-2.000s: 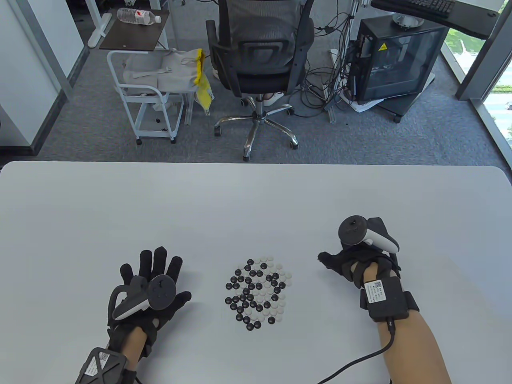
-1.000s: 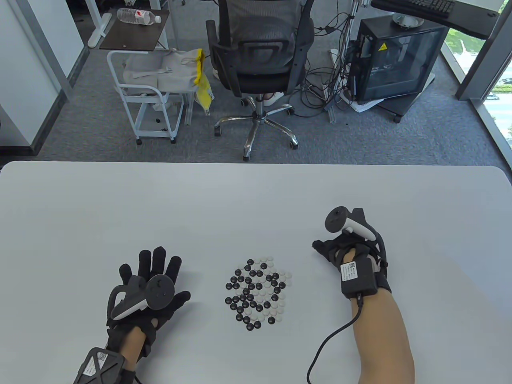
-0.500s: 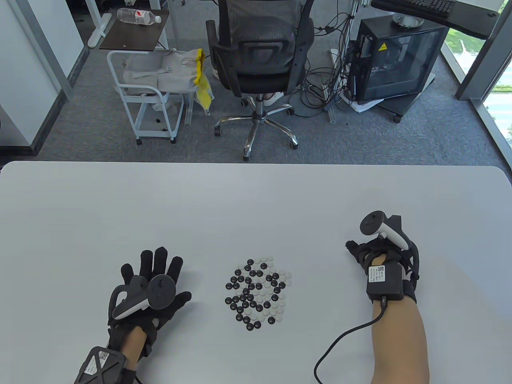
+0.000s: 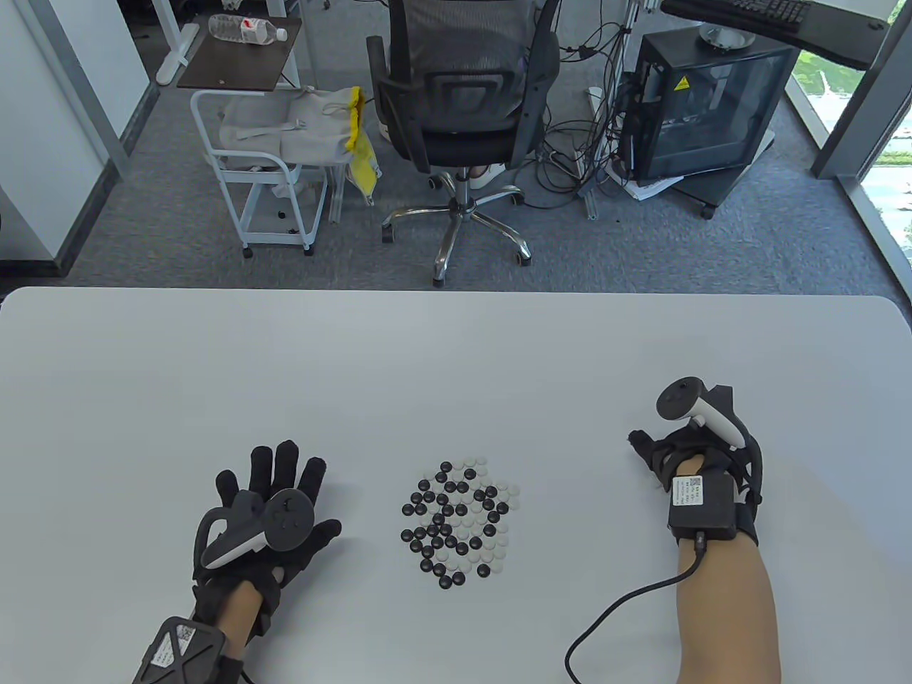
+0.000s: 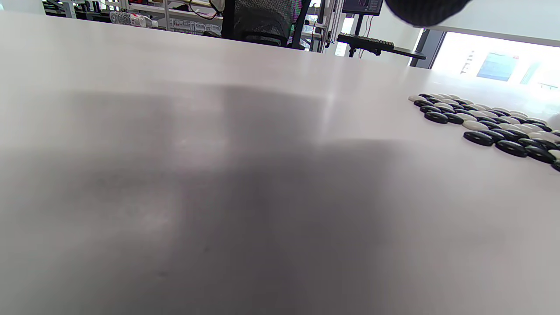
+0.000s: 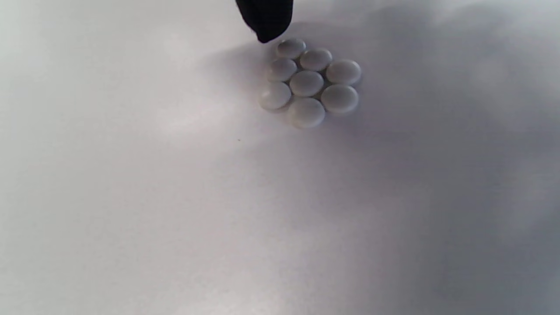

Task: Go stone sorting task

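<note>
A mixed pile of black and white Go stones (image 4: 462, 521) lies on the white table (image 4: 427, 370) between my hands; the left wrist view shows the pile (image 5: 485, 124) at the right. My left hand (image 4: 274, 491) rests flat left of the pile, fingers spread, holding nothing. My right hand (image 4: 645, 445) hovers to the right of the pile, its fingers hidden under the tracker. In the right wrist view a separate cluster of several white stones (image 6: 313, 83) lies on the table, and one gloved fingertip (image 6: 264, 19) hangs just above its far edge.
An office chair (image 4: 459, 107), a small white cart (image 4: 263, 164) and a computer case (image 4: 705, 107) stand on the floor beyond the table's far edge. A cable (image 4: 620, 613) trails from my right wrist across the table.
My right hand has gone from beside the pile's upper right edge out to the right, over the white cluster. The left hand and the pile have not moved.
</note>
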`<state>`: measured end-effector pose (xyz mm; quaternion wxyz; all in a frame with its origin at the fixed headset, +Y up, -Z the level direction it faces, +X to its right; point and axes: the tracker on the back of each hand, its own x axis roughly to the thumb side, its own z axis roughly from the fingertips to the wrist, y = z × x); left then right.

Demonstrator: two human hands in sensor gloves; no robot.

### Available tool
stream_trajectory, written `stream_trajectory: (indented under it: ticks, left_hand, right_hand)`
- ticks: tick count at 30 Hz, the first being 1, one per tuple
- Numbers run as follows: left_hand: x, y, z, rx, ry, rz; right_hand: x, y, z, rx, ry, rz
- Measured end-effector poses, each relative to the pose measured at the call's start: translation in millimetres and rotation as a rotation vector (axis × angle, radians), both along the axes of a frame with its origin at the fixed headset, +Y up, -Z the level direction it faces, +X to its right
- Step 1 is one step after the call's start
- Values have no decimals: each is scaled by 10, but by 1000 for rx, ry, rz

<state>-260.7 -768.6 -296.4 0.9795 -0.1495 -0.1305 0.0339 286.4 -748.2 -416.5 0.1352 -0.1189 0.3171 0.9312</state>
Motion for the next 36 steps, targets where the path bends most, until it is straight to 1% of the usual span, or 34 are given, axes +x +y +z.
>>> stream_trajectory:
  ticks: [3, 5, 7, 10, 14, 16, 19, 22, 28, 32, 34, 36]
  left_hand:
    - [0, 0, -1, -1, 1, 1]
    - [1, -1, -1, -2, 2, 0]
    - [2, -2, 0, -3, 2, -2]
    - [6, 0, 2, -3, 1, -6]
    - [6, 2, 3, 1, 0, -7]
    - [7, 5, 5, 3, -1, -6]
    - [5, 10, 7, 8, -2, -1]
    - [1, 15, 10, 12, -3, 3]
    - [-4, 14, 9, 15, -1, 9]
    - [-2, 13, 10, 15, -4, 7]
    - [-2, 14, 10, 14, -4, 7]
    - [-2, 16, 12, 15, -4, 8]
  right_hand:
    - [-172, 98, -16, 11, 68, -16]
    - [-346, 155, -23, 13, 148, -54]
    - [-607, 204, -19, 4, 277, -148]
    - [-979, 236, 21, -7, 418, -267]
    - [-1384, 217, 97, -19, 568, -250]
    - [-1517, 176, 128, -36, 604, -242]
    - [-1643, 94, 149, -48, 633, -234]
    - [-1700, -5, 151, -66, 635, -237]
    - [-1711, -136, 144, -84, 628, -224]
    - [-1653, -151, 131, -85, 611, -205]
    - [-1573, -125, 99, -79, 580, -172]
    - [-1416, -99, 40, -74, 516, -132]
